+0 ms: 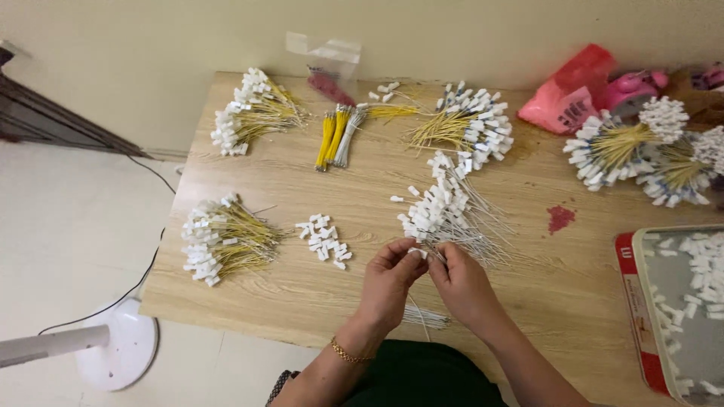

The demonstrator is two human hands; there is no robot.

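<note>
My left hand point(390, 280) and my right hand point(460, 283) meet over the wooden table point(302, 286), fingertips pinched together on a small white connector point(418, 252) with a thin white wire hanging below. Just beyond my fingers lies a pile of white wires with white connectors point(445, 215). A small heap of loose white connectors point(324, 240) sits to the left of my hands. A short bundle of white wires point(426, 316) lies under my wrists. My left wrist wears a gold bracelet.
Bundles of yellow wires with white connectors lie at the left point(222, 241), back left point(253, 111), back middle point(464, 124) and right point(641, 147). A metal tray point(641, 316) of loose connectors, a pink plastic bag point(569, 90), a clear bag point(328, 68) and a fan base point(113, 347) are around.
</note>
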